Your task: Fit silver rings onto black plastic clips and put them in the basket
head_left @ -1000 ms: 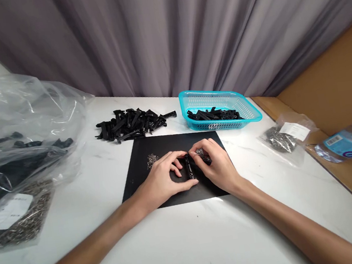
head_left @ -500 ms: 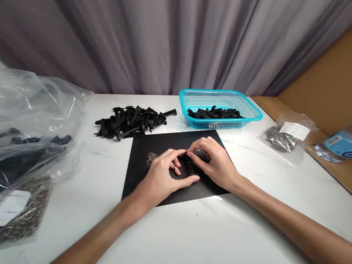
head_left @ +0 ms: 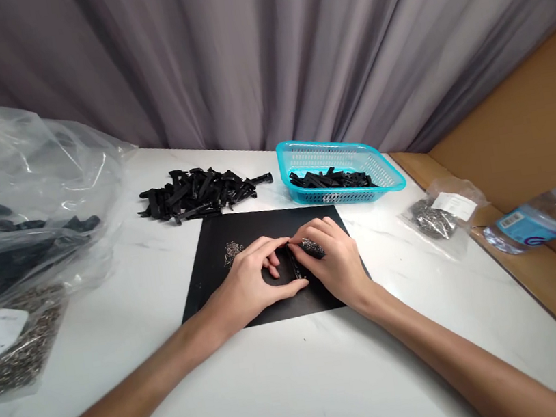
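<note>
Over a black mat (head_left: 254, 222), my left hand (head_left: 251, 278) holds a narrow black plastic part (head_left: 294, 263) lengthwise, its thumb at the near end and index finger at the far end. My right hand (head_left: 330, 256) is closed at the far end of the same part, thumb and index finger pinched together; whatever sits between those fingertips is too small or hidden to make out. A small pile of metal pieces (head_left: 233, 251) lies on the mat beyond my left hand. Another pile of small metal pieces (head_left: 313, 248) is partly covered by my right hand.
A heap of black plastic parts (head_left: 203, 193) lies behind the mat. Right of it stands a blue basket (head_left: 395, 179) with similar parts inside. Clear bags (head_left: 43, 158) fill the left side. A small bag of metal pieces (head_left: 435, 219) and a plastic bottle (head_left: 533, 226) are at right.
The whole view has shifted slightly, so things appear a little further left. Both hands keep nearly the same pose around the black part.
</note>
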`<state>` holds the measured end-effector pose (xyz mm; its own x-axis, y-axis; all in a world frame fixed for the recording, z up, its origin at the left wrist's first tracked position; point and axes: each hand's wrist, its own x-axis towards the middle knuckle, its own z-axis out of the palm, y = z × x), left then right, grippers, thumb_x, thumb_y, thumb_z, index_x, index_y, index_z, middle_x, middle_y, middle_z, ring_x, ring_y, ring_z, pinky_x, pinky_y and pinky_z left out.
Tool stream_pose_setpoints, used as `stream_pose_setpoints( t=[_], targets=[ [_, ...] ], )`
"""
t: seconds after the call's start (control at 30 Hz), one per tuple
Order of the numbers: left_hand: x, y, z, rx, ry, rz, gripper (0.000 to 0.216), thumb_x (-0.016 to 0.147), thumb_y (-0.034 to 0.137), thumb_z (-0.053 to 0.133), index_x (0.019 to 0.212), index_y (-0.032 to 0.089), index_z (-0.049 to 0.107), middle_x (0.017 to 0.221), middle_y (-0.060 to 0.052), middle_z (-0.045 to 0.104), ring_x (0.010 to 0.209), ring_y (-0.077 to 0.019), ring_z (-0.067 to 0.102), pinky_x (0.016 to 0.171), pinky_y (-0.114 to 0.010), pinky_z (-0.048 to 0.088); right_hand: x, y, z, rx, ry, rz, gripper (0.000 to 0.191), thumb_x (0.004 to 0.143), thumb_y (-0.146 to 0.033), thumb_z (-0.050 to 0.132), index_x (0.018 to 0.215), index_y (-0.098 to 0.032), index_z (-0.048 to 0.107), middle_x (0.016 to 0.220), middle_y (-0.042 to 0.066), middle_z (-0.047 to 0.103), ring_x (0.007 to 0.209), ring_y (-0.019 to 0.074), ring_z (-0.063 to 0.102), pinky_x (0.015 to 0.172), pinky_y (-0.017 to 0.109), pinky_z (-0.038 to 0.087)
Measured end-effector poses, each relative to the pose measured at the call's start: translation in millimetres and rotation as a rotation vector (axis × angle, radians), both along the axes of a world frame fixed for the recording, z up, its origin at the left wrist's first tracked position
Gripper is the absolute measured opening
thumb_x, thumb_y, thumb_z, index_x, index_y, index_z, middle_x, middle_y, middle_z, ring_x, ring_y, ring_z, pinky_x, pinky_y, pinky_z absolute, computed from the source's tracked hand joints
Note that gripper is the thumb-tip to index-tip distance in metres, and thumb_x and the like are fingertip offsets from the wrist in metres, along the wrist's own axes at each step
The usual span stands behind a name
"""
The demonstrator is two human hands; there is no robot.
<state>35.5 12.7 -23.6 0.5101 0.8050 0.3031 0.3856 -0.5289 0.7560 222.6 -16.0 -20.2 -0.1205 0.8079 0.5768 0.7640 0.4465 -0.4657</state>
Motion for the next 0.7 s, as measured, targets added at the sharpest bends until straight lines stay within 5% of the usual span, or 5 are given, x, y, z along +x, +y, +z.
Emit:
stream_pose_setpoints(
  t=[0.7],
  targets=[
    [0,-3,2.2,-0.053,-0.036,-0.009,0.054,0.070,0.033,0.090,0.119,0.019,0.070,0.090,0.000,0.060,0.078,-0.0159,0.060,0.077,-0.034,0.060,-7,-13,-11.6,0.086,-0.046,-0.052,0.022,0.104,-0.022,0.054,0.104,-0.025,0.076,0.106,0.004,0.078,0.087,0.0205,0.074,0.067,0.032,0.052]
  ],
)
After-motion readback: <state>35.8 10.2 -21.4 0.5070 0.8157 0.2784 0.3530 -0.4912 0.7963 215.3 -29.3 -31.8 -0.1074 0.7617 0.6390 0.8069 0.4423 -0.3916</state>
